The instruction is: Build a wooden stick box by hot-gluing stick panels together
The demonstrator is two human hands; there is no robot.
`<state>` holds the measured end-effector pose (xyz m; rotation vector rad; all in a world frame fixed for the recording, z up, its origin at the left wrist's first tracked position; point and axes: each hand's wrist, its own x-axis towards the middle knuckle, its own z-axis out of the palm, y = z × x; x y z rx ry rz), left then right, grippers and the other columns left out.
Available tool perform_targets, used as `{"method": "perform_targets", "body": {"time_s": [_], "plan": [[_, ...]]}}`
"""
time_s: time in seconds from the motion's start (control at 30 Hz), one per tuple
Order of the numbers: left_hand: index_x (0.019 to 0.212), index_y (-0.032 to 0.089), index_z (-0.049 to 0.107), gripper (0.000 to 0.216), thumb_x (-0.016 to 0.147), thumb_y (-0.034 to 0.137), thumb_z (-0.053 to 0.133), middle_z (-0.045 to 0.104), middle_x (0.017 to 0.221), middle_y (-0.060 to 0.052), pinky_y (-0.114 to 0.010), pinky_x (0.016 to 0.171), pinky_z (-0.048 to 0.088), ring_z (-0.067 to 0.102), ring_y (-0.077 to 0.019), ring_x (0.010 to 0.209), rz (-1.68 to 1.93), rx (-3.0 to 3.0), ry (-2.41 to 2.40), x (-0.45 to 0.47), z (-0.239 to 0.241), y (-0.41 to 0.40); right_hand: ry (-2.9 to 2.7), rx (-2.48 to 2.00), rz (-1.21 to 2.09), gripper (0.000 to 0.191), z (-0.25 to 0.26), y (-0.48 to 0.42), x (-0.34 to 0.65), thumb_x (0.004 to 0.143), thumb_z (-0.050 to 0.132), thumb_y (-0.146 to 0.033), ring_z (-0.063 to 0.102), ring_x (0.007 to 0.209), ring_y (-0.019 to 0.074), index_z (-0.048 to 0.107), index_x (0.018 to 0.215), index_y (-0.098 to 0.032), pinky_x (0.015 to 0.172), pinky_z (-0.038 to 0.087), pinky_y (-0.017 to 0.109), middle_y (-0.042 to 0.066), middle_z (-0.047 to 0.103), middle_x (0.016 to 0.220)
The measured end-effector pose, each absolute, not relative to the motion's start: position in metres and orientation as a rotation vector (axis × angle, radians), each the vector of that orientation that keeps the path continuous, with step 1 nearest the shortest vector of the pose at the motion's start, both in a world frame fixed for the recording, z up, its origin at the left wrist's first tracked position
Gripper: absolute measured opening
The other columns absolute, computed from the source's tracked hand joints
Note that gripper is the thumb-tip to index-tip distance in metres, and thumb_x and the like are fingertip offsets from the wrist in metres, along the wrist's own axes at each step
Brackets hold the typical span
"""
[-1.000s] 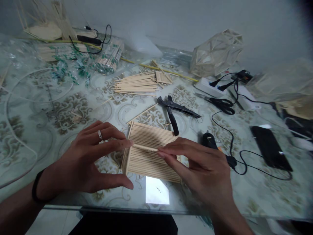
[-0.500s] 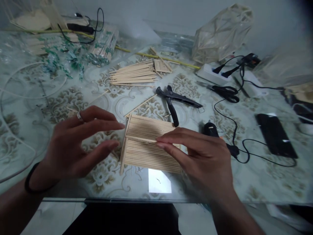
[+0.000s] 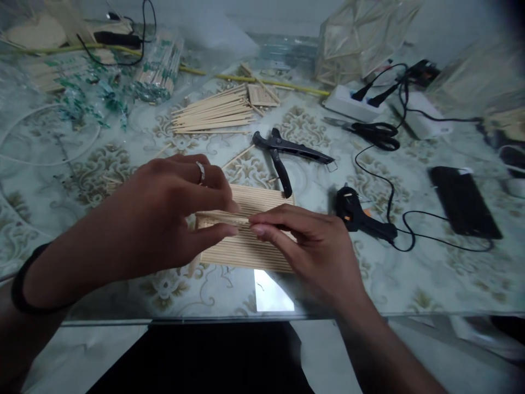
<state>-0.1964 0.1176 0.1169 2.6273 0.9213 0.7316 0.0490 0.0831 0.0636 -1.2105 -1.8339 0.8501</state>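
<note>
A panel of thin wooden sticks point(image 3: 246, 253) laid side by side rests on the glass-topped table before me, with more sticks along its left end. My right hand point(image 3: 315, 249) pinches a wooden stick point(image 3: 227, 220) between thumb and fingertips, lengthwise above the panel's middle. On the left, my left hand point(image 3: 180, 208), with a ring and a black wristband, reaches over the panel's left end. Its thumb and fingers are apart, on either side of the held stick, and I see no grip on it. That hand hides the panel's upper left corner.
Beyond the panel lie black cutters point(image 3: 301, 150) and a pile of loose sticks point(image 3: 215, 112). Rightward are a glue gun point(image 3: 363, 216) with its cable, scissors point(image 3: 375, 133), a power strip point(image 3: 353, 104) and a phone point(image 3: 465, 201). Wrapped sticks point(image 3: 159, 68) lie back left.
My left hand has moved right, from beside the panel to over its left part, around the stick. My right hand still pinches the stick. The whole view has shifted slightly.
</note>
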Motion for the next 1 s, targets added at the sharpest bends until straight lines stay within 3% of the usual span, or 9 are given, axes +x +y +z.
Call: {"method": "perform_targets", "body": {"time_s": [0.07, 0.17, 0.37, 0.63, 0.7, 0.87, 1.0], "plan": [[0.100, 0.022, 0.080, 0.007, 0.097, 0.028, 0.077, 0.081, 0.099, 0.000, -0.031, 0.077, 0.059, 0.078, -0.0183, 0.085, 0.712, 2.627, 0.940, -0.197, 0.115, 0.118, -1.823, -1.219, 0.847, 0.002, 0.061, 0.081, 0.045, 0.092, 0.085, -0.023, 0.078, 0.075, 0.0182, 0.084, 0.091, -0.024, 0.075, 0.063, 0.031, 0.000, 0.084, 0.086], [0.100, 0.025, 0.080, 0.013, 0.095, 0.036, 0.080, 0.081, 0.101, 0.000, -0.031, 0.075, 0.058, 0.078, -0.0190, 0.084, 0.701, 2.586, 1.005, -0.198, 0.114, 0.116, -1.829, -1.229, 0.811, 0.008, 0.059, 0.077, 0.039, 0.090, 0.089, -0.025, 0.075, 0.071, 0.0164, 0.081, 0.089, -0.023, 0.072, 0.062, 0.030, -0.001, 0.081, 0.082], [0.098, 0.025, 0.080, 0.011, 0.097, 0.035, 0.076, 0.081, 0.098, -0.001, -0.033, 0.073, 0.058, 0.077, -0.0214, 0.086, 0.653, 2.598, 1.026, -0.196, 0.111, 0.113, -1.852, -1.216, 0.701, 0.012, 0.058, 0.073, 0.036, 0.096, 0.077, -0.015, 0.076, 0.074, 0.0157, 0.080, 0.089, -0.023, 0.071, 0.061, 0.028, -0.001, 0.082, 0.084], [0.103, 0.020, 0.081, 0.009, 0.095, 0.017, 0.075, 0.082, 0.100, -0.002, -0.032, 0.069, 0.059, 0.078, -0.0206, 0.085, 0.646, 2.697, 0.952, -0.198, 0.118, 0.116, -1.909, -1.308, 0.661, 0.017, 0.057, 0.085, 0.065, 0.103, 0.068, -0.021, 0.078, 0.075, 0.0196, 0.082, 0.094, -0.024, 0.075, 0.061, 0.033, 0.002, 0.083, 0.087], [0.103, 0.021, 0.081, 0.009, 0.095, 0.020, 0.077, 0.082, 0.099, -0.001, -0.031, 0.067, 0.057, 0.078, -0.0197, 0.083, 0.667, 2.696, 0.947, -0.200, 0.119, 0.117, -1.934, -1.358, 0.573, 0.019, 0.056, 0.092, 0.079, 0.104, 0.066, -0.024, 0.077, 0.073, 0.0207, 0.083, 0.095, -0.025, 0.071, 0.059, 0.034, 0.003, 0.082, 0.084], [0.098, 0.024, 0.082, 0.008, 0.090, 0.027, 0.082, 0.083, 0.096, 0.001, -0.032, 0.064, 0.055, 0.078, -0.0208, 0.079, 0.646, 2.682, 0.985, -0.200, 0.118, 0.120, -1.801, -1.351, 0.581, 0.006, 0.064, 0.104, 0.089, 0.093, 0.083, -0.028, 0.080, 0.080, 0.0243, 0.085, 0.088, -0.030, 0.075, 0.059, 0.039, 0.001, 0.086, 0.089], [0.093, 0.023, 0.080, 0.005, 0.089, 0.020, 0.082, 0.083, 0.096, 0.000, -0.032, 0.064, 0.055, 0.078, -0.0218, 0.081, 0.632, 2.662, 0.984, -0.196, 0.118, 0.119, -1.673, -1.329, 0.601, 0.013, 0.074, 0.112, 0.075, 0.084, 0.091, -0.023, 0.075, 0.073, 0.0226, 0.082, 0.078, -0.031, 0.071, 0.057, 0.038, -0.001, 0.082, 0.079]]}}
